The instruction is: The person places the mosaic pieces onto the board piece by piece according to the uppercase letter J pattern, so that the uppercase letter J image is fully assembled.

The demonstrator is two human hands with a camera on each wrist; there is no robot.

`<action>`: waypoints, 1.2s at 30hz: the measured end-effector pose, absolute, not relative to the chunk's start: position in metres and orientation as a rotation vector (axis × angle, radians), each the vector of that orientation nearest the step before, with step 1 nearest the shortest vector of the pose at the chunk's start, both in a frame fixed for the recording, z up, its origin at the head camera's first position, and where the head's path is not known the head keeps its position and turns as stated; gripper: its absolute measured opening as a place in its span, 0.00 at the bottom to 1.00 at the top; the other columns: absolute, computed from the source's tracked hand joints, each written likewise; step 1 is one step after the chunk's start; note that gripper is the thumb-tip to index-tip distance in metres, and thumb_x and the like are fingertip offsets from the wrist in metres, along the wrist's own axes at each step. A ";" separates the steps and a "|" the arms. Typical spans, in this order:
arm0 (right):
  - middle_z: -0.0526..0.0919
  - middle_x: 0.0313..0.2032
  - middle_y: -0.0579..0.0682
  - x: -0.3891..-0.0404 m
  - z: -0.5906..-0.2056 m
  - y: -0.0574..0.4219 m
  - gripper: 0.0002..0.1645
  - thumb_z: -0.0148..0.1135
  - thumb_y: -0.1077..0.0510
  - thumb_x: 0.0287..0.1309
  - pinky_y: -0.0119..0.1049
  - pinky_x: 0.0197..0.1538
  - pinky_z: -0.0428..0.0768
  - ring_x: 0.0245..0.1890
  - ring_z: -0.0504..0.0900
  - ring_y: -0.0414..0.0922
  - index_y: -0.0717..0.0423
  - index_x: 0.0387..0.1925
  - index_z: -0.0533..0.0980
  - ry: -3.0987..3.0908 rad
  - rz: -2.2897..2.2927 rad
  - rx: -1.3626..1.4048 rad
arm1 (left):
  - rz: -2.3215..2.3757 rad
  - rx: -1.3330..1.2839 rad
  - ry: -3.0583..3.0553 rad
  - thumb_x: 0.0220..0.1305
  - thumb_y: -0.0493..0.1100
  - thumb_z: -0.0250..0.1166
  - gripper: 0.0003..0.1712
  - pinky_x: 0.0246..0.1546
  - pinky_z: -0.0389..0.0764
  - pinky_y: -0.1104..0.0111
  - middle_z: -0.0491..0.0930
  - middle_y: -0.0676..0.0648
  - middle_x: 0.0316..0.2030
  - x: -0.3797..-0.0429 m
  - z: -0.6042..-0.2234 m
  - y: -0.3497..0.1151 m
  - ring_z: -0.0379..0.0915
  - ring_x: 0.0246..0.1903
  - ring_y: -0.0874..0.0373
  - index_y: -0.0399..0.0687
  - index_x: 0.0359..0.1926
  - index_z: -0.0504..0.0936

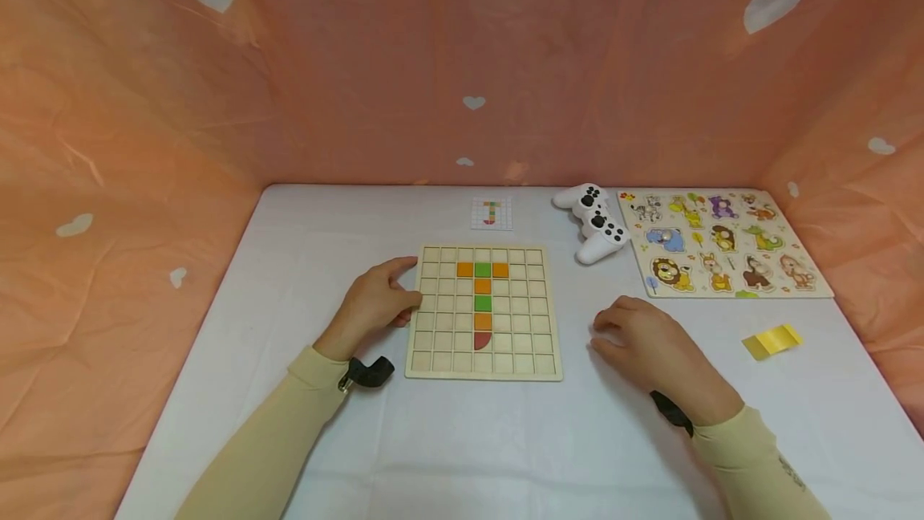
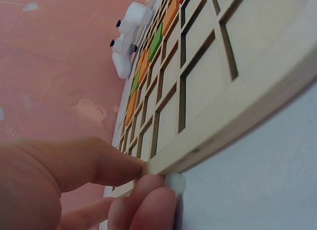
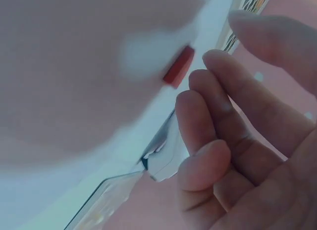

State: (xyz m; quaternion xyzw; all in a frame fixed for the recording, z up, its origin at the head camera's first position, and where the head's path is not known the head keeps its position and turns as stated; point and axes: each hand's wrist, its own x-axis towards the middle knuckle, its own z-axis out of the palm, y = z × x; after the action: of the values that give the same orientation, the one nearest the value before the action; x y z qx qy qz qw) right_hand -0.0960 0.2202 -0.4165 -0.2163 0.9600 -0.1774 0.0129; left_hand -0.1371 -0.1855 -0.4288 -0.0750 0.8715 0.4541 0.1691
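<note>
My left hand [image 1: 370, 299] holds the left edge of a square wooden grid board [image 1: 443, 362], thumb and fingers at its rim [image 2: 218, 136]. Orange and green squares [image 1: 483, 303] fill a T-like row and column on the board, with a red quarter-round piece [image 1: 481, 340] at the column's foot. Right of the board, my right hand [image 1: 653, 351] hovers low with loosely curled fingers [image 3: 195, 121] and nothing seen between them. In the right wrist view, a red piece [image 3: 179, 67] shows apart from the fingertips, seemingly on the table; the head view hides it.
A small pattern card [image 1: 492, 213] lies behind the board. To its right are a white game controller [image 1: 593, 223] and a wooden animal puzzle [image 1: 700, 243]. A shiny yellow piece [image 1: 772, 341] lies at the right. Peach curtains [image 1: 462, 62] enclose the white table.
</note>
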 end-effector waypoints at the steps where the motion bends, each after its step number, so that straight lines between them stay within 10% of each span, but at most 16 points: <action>1: 0.85 0.40 0.46 -0.096 -0.417 0.222 0.08 0.78 0.57 0.60 0.52 0.51 0.86 0.43 0.86 0.48 0.54 0.40 0.89 2.990 -0.552 -0.666 | 1.292 -0.215 2.477 0.65 0.40 0.69 0.42 0.31 0.88 0.67 0.85 0.46 0.29 -0.137 -0.429 -0.186 0.83 0.23 0.58 0.54 0.80 0.70; 36: 0.86 0.41 0.50 -0.119 -0.422 0.228 0.11 0.77 0.56 0.62 0.54 0.52 0.86 0.43 0.85 0.49 0.57 0.44 0.89 2.956 -0.552 -0.530 | 1.306 -0.210 2.463 0.65 0.40 0.69 0.43 0.31 0.87 0.68 0.84 0.46 0.27 -0.136 -0.429 -0.186 0.82 0.23 0.57 0.54 0.81 0.69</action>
State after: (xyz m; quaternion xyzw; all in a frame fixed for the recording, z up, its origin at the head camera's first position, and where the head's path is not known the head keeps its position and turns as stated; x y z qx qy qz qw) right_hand -0.1189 0.2275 -0.4223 -0.1736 0.9671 -0.1807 0.0442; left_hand -0.1361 -0.1860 -0.4285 -0.0741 0.8678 0.4603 0.1720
